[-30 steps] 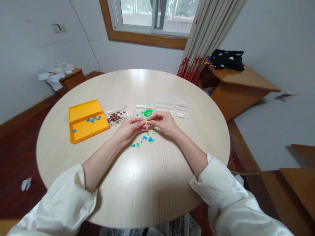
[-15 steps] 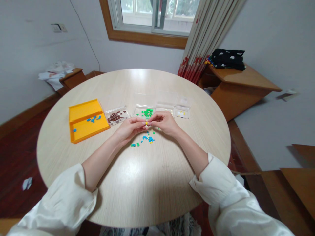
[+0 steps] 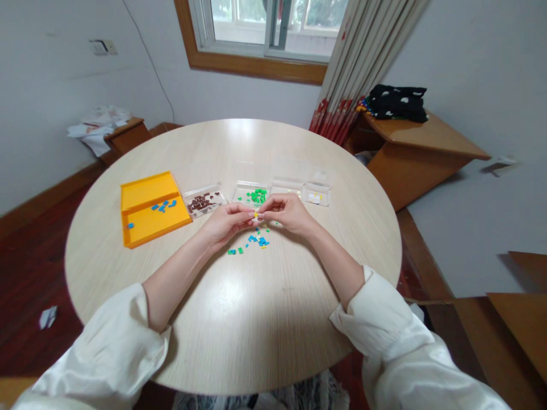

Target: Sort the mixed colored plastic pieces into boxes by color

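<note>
A tiny yellow building block (image 3: 256, 215) shows between the fingertips of both hands, above the middle of the table. My left hand (image 3: 226, 225) is closed in a pinch on it from the left. From the right, my right hand (image 3: 287, 213) pinches at the same block with thumb and forefinger. Whether other small pieces are joined to it is hidden by the fingers. Just below the hands lie loose blue blocks (image 3: 262, 242), with a few green blocks (image 3: 232, 251) to the left and some yellow bits among them.
On the round table (image 3: 231, 330), an open orange case (image 3: 156, 228) holds several blue blocks. Clear boxes contain brown blocks (image 3: 200, 202), green blocks (image 3: 258, 196) and pale or yellow pieces (image 3: 316, 197). A wooden cabinet (image 3: 423, 142) stands beyond the right edge.
The hands stay together at the yellow block, with hardly any movement of the fingers. The whole view has shifted very slightly.
</note>
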Action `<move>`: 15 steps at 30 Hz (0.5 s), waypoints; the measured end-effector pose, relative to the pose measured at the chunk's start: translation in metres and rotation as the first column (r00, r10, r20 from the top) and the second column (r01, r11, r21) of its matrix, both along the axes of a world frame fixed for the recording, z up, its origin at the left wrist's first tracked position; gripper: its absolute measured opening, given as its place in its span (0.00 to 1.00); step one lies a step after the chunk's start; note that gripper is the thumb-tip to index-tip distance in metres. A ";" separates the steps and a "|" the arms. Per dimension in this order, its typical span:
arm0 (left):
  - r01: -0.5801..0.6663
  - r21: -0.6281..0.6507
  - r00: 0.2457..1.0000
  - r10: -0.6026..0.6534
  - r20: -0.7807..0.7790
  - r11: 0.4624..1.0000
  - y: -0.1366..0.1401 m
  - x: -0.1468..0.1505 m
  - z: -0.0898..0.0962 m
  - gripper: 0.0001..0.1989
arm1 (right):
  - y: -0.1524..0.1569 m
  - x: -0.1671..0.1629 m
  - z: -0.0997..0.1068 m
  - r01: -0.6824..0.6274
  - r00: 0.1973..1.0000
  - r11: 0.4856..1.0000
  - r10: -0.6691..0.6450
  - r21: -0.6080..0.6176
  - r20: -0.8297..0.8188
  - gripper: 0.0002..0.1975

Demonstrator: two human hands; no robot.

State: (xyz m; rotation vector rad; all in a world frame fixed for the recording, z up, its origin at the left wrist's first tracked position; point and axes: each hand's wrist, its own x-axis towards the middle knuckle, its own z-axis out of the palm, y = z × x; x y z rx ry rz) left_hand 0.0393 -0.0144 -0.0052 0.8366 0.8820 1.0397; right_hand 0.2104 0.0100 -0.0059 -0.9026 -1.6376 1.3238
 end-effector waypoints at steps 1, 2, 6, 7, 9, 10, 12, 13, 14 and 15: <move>-0.001 -0.002 1.000 0.001 0.001 1.000 0.000 0.000 0.000 0.04 | 0.000 0.000 0.000 -0.005 1.000 1.000 0.005 -0.007 -0.002 0.07; -0.002 -0.006 1.000 0.002 0.000 1.000 0.000 0.000 -0.001 0.04 | 0.000 0.000 0.000 -0.014 1.000 1.000 0.014 -0.015 -0.005 0.07; 0.014 -0.021 1.000 -0.015 -0.018 1.000 -0.001 -0.001 0.000 0.05 | 0.001 0.002 -0.002 -0.061 0.998 0.997 0.060 -0.043 -0.013 0.08; 0.023 -0.021 0.999 -0.023 -0.025 1.000 -0.001 -0.001 0.000 0.06 | 0.001 0.002 -0.002 -0.067 0.998 0.997 0.066 -0.046 -0.015 0.08; 0.038 -0.020 0.999 -0.039 -0.037 0.999 -0.001 -0.002 0.001 0.06 | 0.001 0.002 -0.002 -0.070 0.997 0.996 0.070 -0.051 -0.017 0.08; 0.044 -0.021 0.998 -0.045 -0.042 0.999 -0.001 -0.002 0.001 0.06 | 0.001 0.002 -0.002 -0.073 0.997 0.996 0.072 -0.053 -0.018 0.08; 0.053 -0.023 0.997 -0.054 -0.051 0.998 -0.001 -0.003 0.001 0.06 | 0.001 0.002 -0.002 -0.078 0.997 0.995 0.077 -0.056 -0.019 0.08; 0.057 -0.025 0.997 -0.059 -0.053 0.998 -0.001 -0.003 0.001 0.06 | 0.001 0.002 -0.003 -0.081 0.997 0.995 0.080 -0.058 -0.019 0.08; 0.062 -0.028 0.996 -0.064 -0.056 0.998 -0.001 -0.003 0.001 0.06 | 0.001 0.001 -0.003 -0.083 0.996 0.995 0.082 -0.060 -0.020 0.08; 0.066 -0.030 0.996 -0.068 -0.058 0.997 -0.001 -0.004 0.001 0.07 | 0.001 0.001 -0.003 -0.086 0.996 0.994 0.085 -0.063 -0.018 0.08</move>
